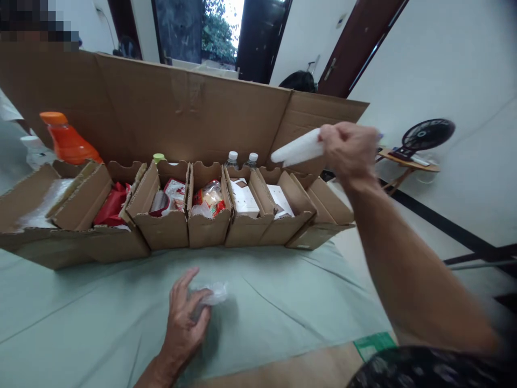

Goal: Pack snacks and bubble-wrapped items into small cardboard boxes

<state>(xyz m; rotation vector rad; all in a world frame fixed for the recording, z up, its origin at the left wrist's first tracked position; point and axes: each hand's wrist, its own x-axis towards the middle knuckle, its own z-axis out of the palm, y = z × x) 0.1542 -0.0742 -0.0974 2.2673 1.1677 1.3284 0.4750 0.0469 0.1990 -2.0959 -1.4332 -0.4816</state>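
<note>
My right hand (pixel 350 148) is raised over the far right cardboard box (pixel 328 207), closed on a white elongated packet (pixel 298 150) that points left. My left hand (pixel 186 318) rests on the pale green cloth (pixel 283 307) near me, fingers curled over a small clear plastic bag (pixel 214 293). A row of open cardboard boxes (pixel 207 223) stands in front of me, holding red packets (pixel 112 206), snack bags (pixel 210 198) and white cards (pixel 244 197).
A tall cardboard sheet (pixel 181 110) stands behind the boxes. An orange bottle (pixel 67 140) and two small water bottles (pixel 241 159) sit at the back. A black fan (pixel 426 134) is on a small table at the right. A green tag (pixel 374 344) lies near the cloth's edge.
</note>
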